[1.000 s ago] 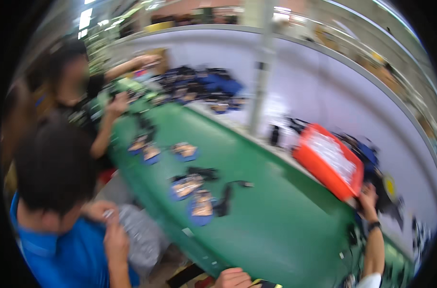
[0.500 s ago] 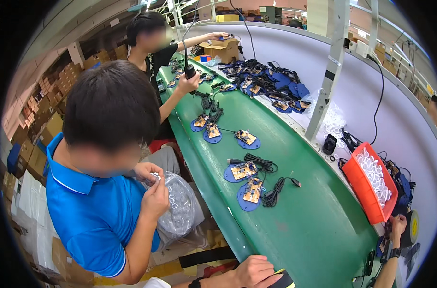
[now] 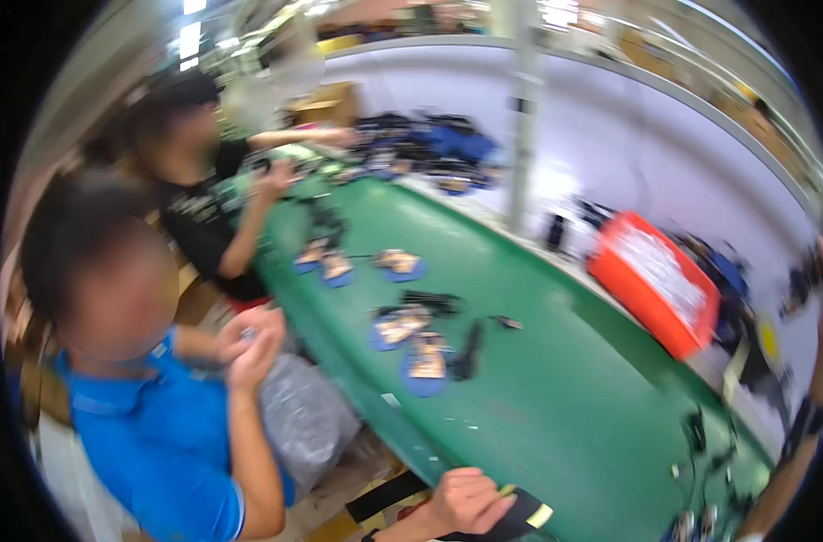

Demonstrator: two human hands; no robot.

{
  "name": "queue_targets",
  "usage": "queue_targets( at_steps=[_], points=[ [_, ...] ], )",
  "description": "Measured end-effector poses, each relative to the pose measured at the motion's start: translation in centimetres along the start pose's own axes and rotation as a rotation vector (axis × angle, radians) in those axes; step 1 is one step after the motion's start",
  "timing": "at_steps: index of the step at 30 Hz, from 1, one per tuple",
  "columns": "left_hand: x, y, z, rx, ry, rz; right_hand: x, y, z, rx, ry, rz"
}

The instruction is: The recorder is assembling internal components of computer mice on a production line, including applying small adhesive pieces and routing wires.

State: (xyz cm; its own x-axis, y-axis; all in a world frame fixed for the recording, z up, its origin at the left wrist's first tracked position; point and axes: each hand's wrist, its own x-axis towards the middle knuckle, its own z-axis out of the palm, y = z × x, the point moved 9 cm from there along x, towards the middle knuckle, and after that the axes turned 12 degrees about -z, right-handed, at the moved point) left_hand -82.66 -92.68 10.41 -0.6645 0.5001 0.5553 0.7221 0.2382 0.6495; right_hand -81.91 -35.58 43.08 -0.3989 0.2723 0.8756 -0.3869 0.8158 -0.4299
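Observation:
My left hand (image 3: 470, 501) is closed at the near edge of the green work surface, fingers curled. A small yellow-green bit shows beside its fingers; what it holds, if anything, I cannot make out. Next to it lies a flat black piece (image 3: 520, 515) with a yellow end. My right forearm (image 3: 804, 434), with a dark wristband, reaches up along the right rim; its hand is blurred and partly cut off there, so its fingers cannot be read. Near that forearm lie dark cables (image 3: 696, 434) and small parts on the green surface.
Blue round bases with circuit boards (image 3: 425, 361) and black cables lie mid-surface. A red bin (image 3: 646, 280) of white rings stands at right. Two co-workers sit at left; the one in a blue shirt (image 3: 158, 452) is beside a clear plastic bag (image 3: 303, 420). A post (image 3: 524, 126) rises behind.
The view has swung right and blurred. My right hand has moved from beside the red bin to the right rim. My left hand stays closed at the near edge.

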Motion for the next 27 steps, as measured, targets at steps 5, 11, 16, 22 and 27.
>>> queue_targets(
  at_steps=[5, 11, 16, 22, 27],
  points=[
    [-0.3, 1.3, -2.5, 0.179, 0.098, -0.006, 3.5, -4.6, 5.0, 0.052, 0.083, 0.095],
    [0.5, 1.0, -1.3, 0.039, 0.016, 0.014, 1.3, -13.9, 5.1, 0.183, 0.008, 0.105],
    [0.5, 1.8, -2.0, -0.089, -0.087, 0.028, -6.5, -18.3, 10.8, 0.555, -0.100, 0.334],
    [8.1, -2.4, -5.4, -0.201, -0.189, -0.187, -16.8, -16.2, 18.7, 0.763, -0.080, 0.804],
    [25.1, -13.3, -0.9, -0.120, -0.298, -0.549, -25.6, -10.4, 20.0, 0.613, -0.315, 1.012]
  ],
)
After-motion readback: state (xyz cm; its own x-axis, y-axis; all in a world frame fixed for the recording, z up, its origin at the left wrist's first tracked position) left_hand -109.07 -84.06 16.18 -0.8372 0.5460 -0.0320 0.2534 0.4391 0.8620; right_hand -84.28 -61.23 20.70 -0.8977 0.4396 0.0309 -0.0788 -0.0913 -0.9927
